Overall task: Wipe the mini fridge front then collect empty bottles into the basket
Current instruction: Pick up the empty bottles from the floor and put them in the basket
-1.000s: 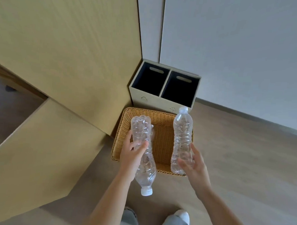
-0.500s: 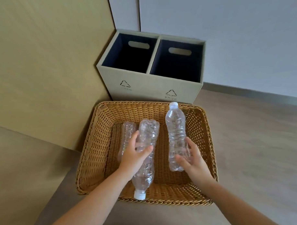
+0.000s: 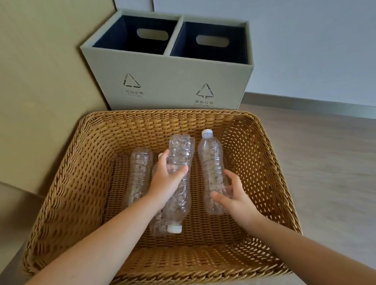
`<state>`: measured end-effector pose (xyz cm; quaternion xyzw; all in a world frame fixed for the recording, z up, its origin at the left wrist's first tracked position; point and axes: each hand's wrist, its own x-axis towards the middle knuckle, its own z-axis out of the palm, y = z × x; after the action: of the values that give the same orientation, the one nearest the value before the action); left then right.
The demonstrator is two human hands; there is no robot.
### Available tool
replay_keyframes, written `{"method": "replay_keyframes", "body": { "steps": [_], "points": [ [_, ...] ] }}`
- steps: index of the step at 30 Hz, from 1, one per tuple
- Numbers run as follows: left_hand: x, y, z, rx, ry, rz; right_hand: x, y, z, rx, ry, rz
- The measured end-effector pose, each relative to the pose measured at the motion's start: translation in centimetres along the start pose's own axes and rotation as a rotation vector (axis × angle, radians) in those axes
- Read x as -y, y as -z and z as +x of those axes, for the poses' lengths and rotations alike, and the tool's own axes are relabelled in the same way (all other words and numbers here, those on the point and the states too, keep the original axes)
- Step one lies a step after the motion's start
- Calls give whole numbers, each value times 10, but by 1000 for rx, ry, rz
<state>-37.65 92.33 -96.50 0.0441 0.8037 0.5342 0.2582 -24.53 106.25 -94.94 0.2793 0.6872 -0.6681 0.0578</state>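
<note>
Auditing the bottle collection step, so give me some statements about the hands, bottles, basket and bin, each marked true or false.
1. The left hand grips the left bottle, and the right hand grips the right bottle. True.
2. The right bottle's cap points toward the bin. True.
3. The left bottle's cap also points toward the bin. False: its white cap points back toward the person.
4. A third bottle lies on the floor of the basket, left of the left hand. True.
5. The bin has three compartments. False: it has two, side by side.
</note>
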Motion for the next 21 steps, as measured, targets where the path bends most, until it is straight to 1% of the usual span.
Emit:
{"method": "replay_keyframes", "body": {
  "steps": [3,8,16,21],
  "points": [
    [2,-4,1,-6,16,-1,-6,1,9,-11,-40,12],
    [-2,-10,1,46,-15,30,-15,-2,22,21,-114,-46],
    [7,-11,4,91,1,87,-29,-5,32,39,-231,-89],
    [10,-18,9,122,-1,108,-36,-4,36,62,-265,-113]
  ]
}}
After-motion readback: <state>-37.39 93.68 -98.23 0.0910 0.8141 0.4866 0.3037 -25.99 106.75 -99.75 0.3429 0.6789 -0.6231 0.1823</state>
